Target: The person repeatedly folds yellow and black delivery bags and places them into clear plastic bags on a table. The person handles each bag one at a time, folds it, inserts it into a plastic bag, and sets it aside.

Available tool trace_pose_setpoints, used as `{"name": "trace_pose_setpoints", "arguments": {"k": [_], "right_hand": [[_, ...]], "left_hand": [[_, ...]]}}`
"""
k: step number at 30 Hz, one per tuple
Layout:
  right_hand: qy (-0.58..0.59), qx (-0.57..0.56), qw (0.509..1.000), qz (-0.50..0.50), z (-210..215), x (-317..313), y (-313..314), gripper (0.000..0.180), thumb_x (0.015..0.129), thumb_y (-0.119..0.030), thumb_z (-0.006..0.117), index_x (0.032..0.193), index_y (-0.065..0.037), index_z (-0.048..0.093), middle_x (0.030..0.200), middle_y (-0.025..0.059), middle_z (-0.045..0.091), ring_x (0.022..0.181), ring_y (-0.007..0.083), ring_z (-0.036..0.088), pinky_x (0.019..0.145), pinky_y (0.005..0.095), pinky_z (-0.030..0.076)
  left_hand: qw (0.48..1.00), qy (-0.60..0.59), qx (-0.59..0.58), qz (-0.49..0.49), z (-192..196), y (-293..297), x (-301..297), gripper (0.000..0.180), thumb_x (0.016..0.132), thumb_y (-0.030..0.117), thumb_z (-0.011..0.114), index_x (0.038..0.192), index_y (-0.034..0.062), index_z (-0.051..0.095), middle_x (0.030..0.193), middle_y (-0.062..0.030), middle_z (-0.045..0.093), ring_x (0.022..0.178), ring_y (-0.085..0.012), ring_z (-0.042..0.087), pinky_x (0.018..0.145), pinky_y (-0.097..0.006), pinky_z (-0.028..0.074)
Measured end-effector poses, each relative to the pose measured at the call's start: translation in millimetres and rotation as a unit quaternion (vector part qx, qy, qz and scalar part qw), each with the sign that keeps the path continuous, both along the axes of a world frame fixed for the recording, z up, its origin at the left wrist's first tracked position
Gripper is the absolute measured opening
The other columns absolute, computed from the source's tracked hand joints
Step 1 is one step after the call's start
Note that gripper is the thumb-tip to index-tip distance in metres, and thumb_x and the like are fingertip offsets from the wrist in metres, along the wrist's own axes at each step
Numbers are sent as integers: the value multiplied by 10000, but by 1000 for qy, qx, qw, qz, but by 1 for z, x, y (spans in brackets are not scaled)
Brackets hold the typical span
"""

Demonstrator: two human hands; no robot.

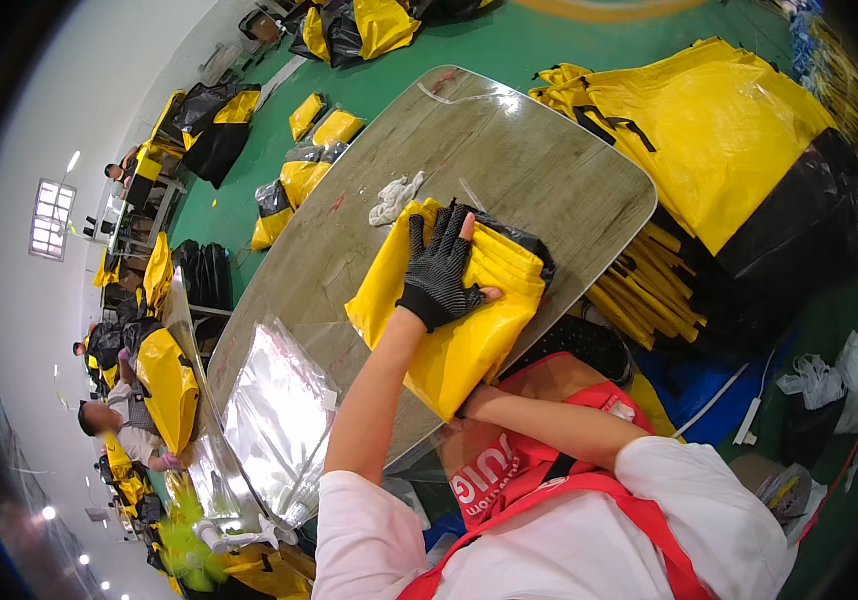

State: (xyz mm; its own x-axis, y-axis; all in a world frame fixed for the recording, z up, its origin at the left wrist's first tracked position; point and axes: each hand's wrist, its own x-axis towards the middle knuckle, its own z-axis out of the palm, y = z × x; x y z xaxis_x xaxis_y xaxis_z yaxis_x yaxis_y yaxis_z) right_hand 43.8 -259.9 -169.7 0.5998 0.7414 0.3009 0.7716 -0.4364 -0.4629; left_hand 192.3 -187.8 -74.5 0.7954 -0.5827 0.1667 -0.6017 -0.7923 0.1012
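A folded yellow bag point(484, 345) with a black part showing at its far right edge lies on the wood-grain table point(349, 240). My left hand point(439, 270), in a black dotted glove with bare thumb and one bare fingertip, presses flat on top of the bag, fingers stretched out. At the near edge of the bag is my right hand point(465, 402); only a bit of it shows, and the bag hides its fingers. Just beyond the bag sits a crumpled whitish cloth or glove point(396, 198).
Shiny clear plastic sheets point(279, 420) lie at the table's left. A big stack of yellow and black bags point(709, 130) stands to the right. Packed yellow bundles point(299, 175) rest on the green floor point(509, 45). A co-worker point(109, 418) handles yellow bags at far left.
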Motion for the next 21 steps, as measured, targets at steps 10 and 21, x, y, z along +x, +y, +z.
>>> {"name": "trace_pose_setpoints", "arguments": {"k": [10, 21], "right_hand": [[-122, 83, 983, -113, 98, 118, -124, 538, 814, -413, 558, 1220, -62, 510, 1193, 185, 527, 1138, 382, 463, 998, 456, 314], [-108, 107, 988, -7, 53, 139, -149, 709, 690, -581, 603, 1182, -75, 534, 1172, 177, 536, 1142, 389, 459, 984, 488, 335]], "left_hand": [[989, 19, 121, -85, 26, -6, 29, 675, 811, 540, 464, 1332, 118, 393, 1376, -156, 374, 1279, -390, 318, 1075, -573, 15], [951, -39, -72, 297, -19, 106, 26, 622, 869, 383, 524, 1311, -26, 366, 1255, -293, 454, 1172, -390, 447, 981, -392, 361]]}}
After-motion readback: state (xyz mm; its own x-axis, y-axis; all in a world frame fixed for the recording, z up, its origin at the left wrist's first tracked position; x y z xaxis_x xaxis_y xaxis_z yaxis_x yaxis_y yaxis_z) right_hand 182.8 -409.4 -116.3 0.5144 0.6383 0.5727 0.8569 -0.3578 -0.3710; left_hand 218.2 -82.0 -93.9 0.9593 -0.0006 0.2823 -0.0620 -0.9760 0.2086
